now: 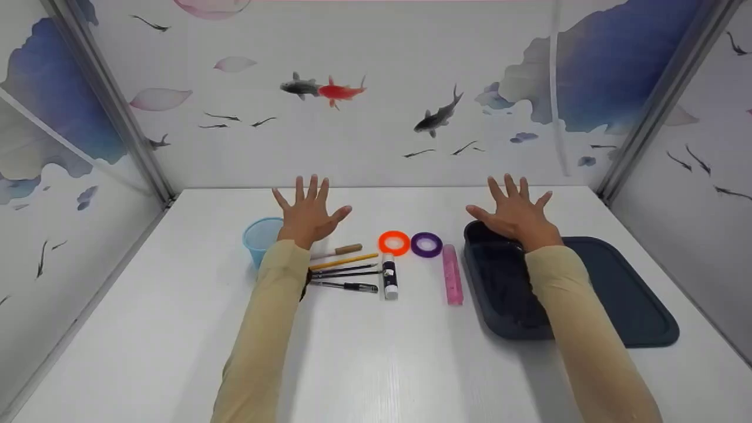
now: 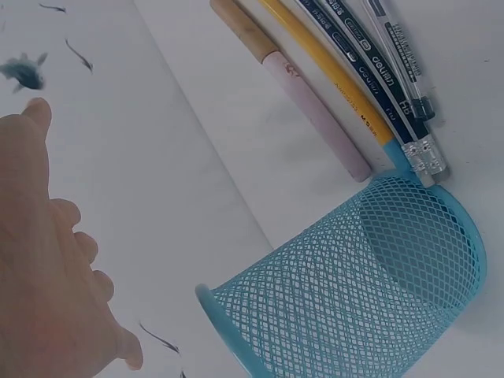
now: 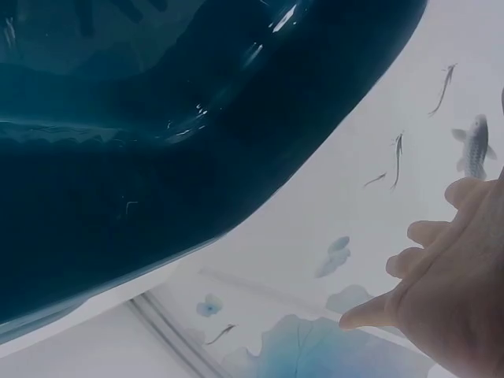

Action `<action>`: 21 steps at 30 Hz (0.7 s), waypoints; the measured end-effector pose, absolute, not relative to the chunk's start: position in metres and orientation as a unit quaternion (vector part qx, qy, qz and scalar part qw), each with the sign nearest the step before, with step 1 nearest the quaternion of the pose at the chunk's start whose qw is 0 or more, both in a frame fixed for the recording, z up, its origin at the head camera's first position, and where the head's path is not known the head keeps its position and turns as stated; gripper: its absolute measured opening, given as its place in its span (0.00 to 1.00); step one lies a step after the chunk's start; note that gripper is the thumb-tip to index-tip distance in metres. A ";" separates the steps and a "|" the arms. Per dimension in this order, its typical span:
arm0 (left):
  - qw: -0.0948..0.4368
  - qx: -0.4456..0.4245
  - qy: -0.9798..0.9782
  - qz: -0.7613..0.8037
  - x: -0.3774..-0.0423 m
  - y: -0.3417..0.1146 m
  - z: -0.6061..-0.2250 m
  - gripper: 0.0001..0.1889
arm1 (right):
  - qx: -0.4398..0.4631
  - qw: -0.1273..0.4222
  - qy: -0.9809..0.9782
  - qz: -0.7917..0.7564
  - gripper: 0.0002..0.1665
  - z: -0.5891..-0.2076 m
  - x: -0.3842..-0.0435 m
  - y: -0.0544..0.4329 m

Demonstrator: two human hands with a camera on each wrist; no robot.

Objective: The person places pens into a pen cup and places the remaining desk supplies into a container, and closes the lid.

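With fingers spread, my left hand [image 1: 307, 218] hovers beside a light-blue mesh pen cup [image 1: 256, 239] and holds nothing. My right hand [image 1: 520, 220], spread the same way, is over the far end of a dark blue box [image 1: 505, 288]. Between the arms lie a pink-and-brown stick [image 2: 315, 114], a yellow pencil [image 1: 352, 259], two dark pencils [image 2: 346, 59] and a clear pen with a black grip [image 1: 359, 287]. Right of these are a glue stick [image 1: 390, 279], an orange tape roll [image 1: 383, 251], a purple tape roll [image 1: 416, 251] and a pink stick-like item [image 1: 452, 276].
A flat dark lid [image 1: 634, 299] lies right of the box, partly behind my right forearm. White panels with painted fish and lotus [image 1: 376, 147] enclose the white table [image 1: 376, 364] at the back and on both sides.
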State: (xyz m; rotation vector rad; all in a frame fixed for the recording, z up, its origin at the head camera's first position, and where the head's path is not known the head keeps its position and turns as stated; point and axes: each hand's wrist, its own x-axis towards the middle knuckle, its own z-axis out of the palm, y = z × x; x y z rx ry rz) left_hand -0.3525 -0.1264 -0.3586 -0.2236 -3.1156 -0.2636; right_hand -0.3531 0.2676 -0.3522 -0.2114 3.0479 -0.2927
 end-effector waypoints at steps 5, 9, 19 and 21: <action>0.005 -0.073 -0.994 -0.081 -0.351 -0.128 -0.357 0.45 | -0.071 0.035 0.992 -0.095 0.58 -0.352 -0.353 0.267; 0.002 -0.075 -0.994 -0.081 -0.350 -0.131 -0.356 0.45 | -0.072 0.037 0.992 -0.095 0.58 -0.351 -0.352 0.266; 0.011 -0.086 -0.992 -0.091 -0.344 -0.149 -0.351 0.45 | -0.078 0.039 0.990 -0.108 0.58 -0.352 -0.351 0.265; 0.008 -0.087 -0.992 -0.094 -0.342 -0.154 -0.349 0.45 | -0.079 0.039 0.990 -0.111 0.58 -0.353 -0.350 0.265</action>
